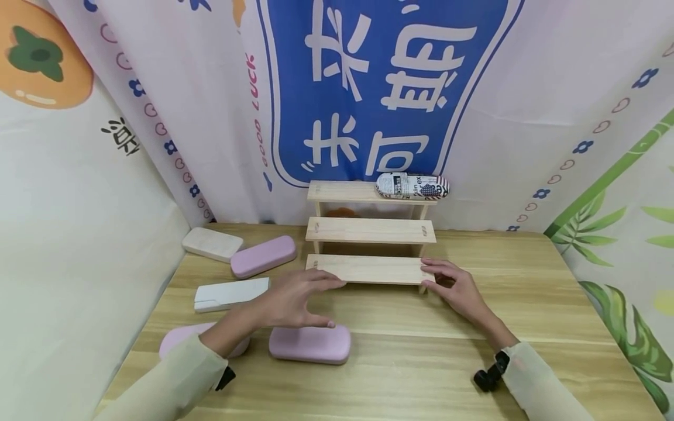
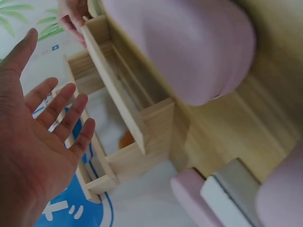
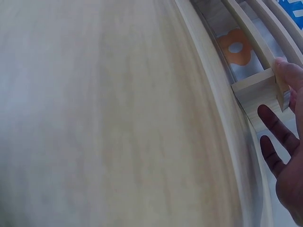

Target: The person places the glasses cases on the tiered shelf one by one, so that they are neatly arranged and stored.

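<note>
A three-tier wooden display stand [image 1: 368, 231] stands at the back of the table. At the right end of its lowest board, my right hand [image 1: 459, 287] pinches the board's edge; its lower fingers hang free in the right wrist view. My left hand [image 1: 295, 299] hovers with fingers spread and nothing in it, left of the stand's front. Just below that hand lies a pink glasses case [image 1: 310, 345]. A newspaper-print glasses case [image 1: 412, 185] rests on the top board's right part.
Left on the table lie a cream case [image 1: 213, 244], a pink case [image 1: 263, 256], a white case [image 1: 231, 293] and another pink case [image 1: 184, 335], partly hidden by my left arm. A printed curtain [image 1: 226, 117] hangs behind the table.
</note>
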Demonstrator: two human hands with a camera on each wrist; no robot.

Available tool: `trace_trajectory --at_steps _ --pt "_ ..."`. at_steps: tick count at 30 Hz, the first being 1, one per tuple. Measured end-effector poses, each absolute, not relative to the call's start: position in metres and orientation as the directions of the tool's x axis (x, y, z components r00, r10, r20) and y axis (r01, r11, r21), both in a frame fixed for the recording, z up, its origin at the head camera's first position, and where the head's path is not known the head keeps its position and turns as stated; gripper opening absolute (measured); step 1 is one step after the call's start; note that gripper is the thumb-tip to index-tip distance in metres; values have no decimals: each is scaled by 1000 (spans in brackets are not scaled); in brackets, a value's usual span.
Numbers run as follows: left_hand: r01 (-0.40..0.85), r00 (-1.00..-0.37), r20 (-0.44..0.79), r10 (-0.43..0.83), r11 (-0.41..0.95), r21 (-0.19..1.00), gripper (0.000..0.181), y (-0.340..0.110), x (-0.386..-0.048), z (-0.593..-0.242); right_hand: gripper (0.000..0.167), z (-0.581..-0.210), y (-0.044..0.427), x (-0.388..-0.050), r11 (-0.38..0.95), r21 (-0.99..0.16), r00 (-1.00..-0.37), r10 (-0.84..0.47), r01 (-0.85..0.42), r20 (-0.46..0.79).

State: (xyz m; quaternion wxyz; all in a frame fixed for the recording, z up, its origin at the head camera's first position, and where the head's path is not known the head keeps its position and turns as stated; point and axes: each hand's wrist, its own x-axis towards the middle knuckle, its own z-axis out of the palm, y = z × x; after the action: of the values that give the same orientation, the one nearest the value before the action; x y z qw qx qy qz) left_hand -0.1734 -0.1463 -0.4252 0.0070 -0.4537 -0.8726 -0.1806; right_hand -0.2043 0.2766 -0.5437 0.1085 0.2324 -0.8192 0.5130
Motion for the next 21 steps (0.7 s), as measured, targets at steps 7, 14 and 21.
trace_trajectory --at_steps 7,14,21 --pt "762 -609 119 784 537 361 86 -154 -167 -437 36 -545 276 -204 353 -791 -863 -270 -500 426" --pt "746 -614 87 784 542 387 94 -165 -161 -448 36 -545 276 -203 361 -796 -871 -269 -487 411" --pt "722 -627 40 778 561 406 96 -172 -156 -457 36 -544 275 -204 348 -805 -874 -258 -481 411"
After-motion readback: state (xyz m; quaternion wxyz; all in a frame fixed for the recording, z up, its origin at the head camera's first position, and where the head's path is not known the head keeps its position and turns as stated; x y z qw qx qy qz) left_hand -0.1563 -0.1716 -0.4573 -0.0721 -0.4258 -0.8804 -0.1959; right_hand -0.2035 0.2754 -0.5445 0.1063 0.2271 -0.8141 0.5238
